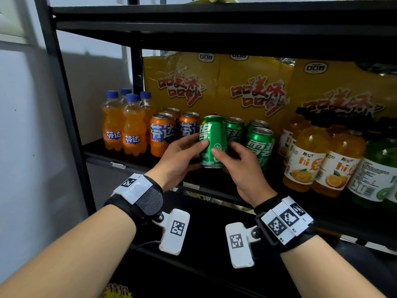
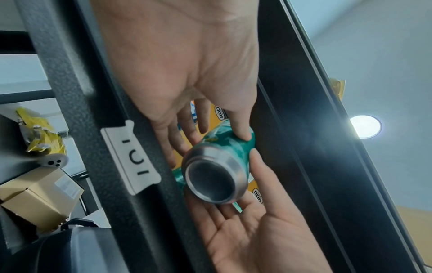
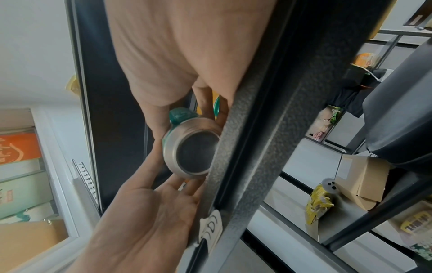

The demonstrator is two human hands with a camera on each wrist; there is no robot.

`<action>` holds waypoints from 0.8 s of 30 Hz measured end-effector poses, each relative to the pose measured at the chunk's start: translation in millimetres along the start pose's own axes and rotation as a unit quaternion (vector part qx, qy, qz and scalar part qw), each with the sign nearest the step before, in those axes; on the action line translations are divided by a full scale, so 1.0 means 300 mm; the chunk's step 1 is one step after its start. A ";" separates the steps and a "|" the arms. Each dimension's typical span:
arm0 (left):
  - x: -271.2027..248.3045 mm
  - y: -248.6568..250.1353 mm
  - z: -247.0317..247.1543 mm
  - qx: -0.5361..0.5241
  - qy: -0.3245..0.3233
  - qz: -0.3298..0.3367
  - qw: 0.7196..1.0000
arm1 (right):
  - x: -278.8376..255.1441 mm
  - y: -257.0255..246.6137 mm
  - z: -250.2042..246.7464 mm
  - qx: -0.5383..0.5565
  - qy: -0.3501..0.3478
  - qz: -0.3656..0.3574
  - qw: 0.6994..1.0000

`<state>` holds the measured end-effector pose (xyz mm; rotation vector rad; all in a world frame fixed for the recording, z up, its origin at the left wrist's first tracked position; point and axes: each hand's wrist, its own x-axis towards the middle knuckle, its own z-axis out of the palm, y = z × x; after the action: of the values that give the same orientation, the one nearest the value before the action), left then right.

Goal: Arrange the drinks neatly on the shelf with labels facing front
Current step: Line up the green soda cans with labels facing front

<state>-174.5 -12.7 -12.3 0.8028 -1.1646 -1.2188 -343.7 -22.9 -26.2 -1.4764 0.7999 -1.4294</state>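
Note:
A green Sprite can is held upright between both hands at the front of the black shelf, in the gap between the orange cans and the other green cans. My left hand grips its left side with the thumb across the front. My right hand grips its right side, thumb on the front as well. The can's label is turned partly to the left. In the left wrist view the can's silver base shows between the fingers. The right wrist view shows the base beside the shelf rail.
Orange Fanta cans and small Fanta bottles stand to the left. Green Sprite cans stand to the right, then orange juice bottles and a green bottle. Yellow cartons line the back. The upper shelf hangs low overhead.

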 end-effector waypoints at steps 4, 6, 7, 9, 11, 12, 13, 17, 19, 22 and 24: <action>-0.004 0.006 0.008 0.007 -0.003 -0.006 1.000 | -0.003 0.003 -0.003 0.004 -0.010 -0.010 1.000; 0.000 0.011 0.006 0.008 0.001 -0.012 1.000 | -0.003 0.008 0.000 0.001 -0.003 -0.020 1.000; 0.003 0.012 0.006 0.009 0.002 -0.012 1.000 | -0.001 0.010 0.002 0.005 0.005 -0.023 1.000; 0.006 0.013 0.007 0.012 0.001 -0.010 1.000 | 0.004 0.015 0.004 0.013 0.016 -0.022 1.000; 0.004 0.008 0.009 0.018 0.003 -0.002 1.000 | 0.009 0.018 0.005 0.019 0.008 -0.013 1.000; 0.004 0.005 0.009 0.022 0.006 0.003 1.000 | 0.009 0.018 0.004 0.022 0.000 -0.008 1.000; 0.002 0.003 0.009 0.025 0.008 0.008 1.000 | 0.009 0.018 0.002 0.022 -0.009 -0.005 1.000; -0.001 -0.002 0.015 0.043 0.008 0.020 0.999 | 0.004 0.014 -0.005 -0.016 -0.031 -0.022 0.999; -0.003 0.000 0.017 0.045 0.001 0.018 0.999 | 0.002 0.012 -0.006 -0.019 -0.031 -0.028 0.999; -0.003 0.007 0.018 0.045 -0.001 0.006 0.999 | 0.000 0.010 -0.006 -0.017 -0.030 -0.030 0.999; -0.001 0.012 0.018 0.032 -0.003 -0.013 0.999 | 0.001 0.016 -0.005 -0.013 -0.023 -0.032 0.999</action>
<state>-178.7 -11.1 -7.4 0.8648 -1.2053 -1.2105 -344.4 -25.4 -30.6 -1.5622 0.7502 -1.4319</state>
